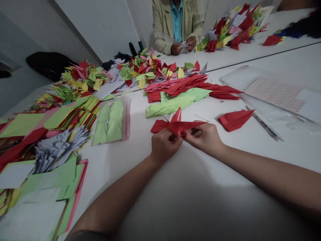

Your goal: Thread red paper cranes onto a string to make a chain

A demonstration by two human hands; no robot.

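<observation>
A red folded paper crane (177, 125) is held just above the white table (190, 187) by both my hands. My left hand (164, 145) is closed on its lower left part. My right hand (204, 135) pinches its right side, fingers curled around the paper. One wing tip points up between my hands and a flat wing sticks out to the left. A second red folded piece (234, 119) lies on the table right of my right hand.
Rows of flat red folds (185, 86) and green folds (175, 103) lie beyond my hands. Stacks of coloured paper (45, 140) and a bag of green sheets (111, 122) fill the left. A pen (265, 125) and sticker sheet (276, 93) lie right. Another person (179, 26) folds paper opposite.
</observation>
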